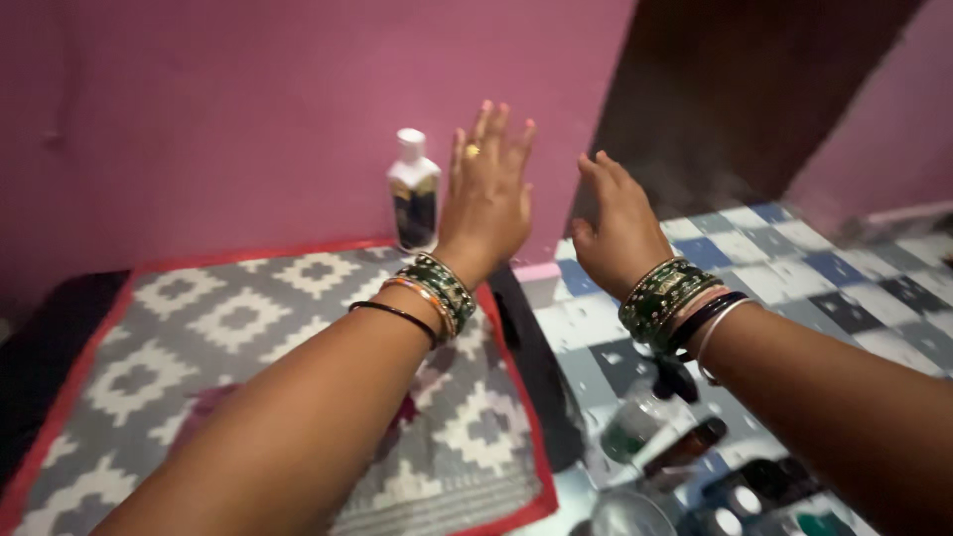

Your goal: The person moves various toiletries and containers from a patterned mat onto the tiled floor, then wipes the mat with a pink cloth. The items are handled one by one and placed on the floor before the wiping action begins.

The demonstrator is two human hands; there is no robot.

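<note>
My left hand is raised over the far edge of a grey and white patterned mat, fingers spread and empty, with a ring on one finger and green bangles at the wrist. Just to its left a small dark bottle with a white cap stands against the pink wall. My right hand is held up beside the left one, fingers apart and holding nothing, above the checked floor. It also wears green, black and silver bangles.
The mat has a red border and lies on a dark surface. Below my right forearm lie a clear bottle, a thin brown tube and several small dark containers. A dark doorway opens at the back right.
</note>
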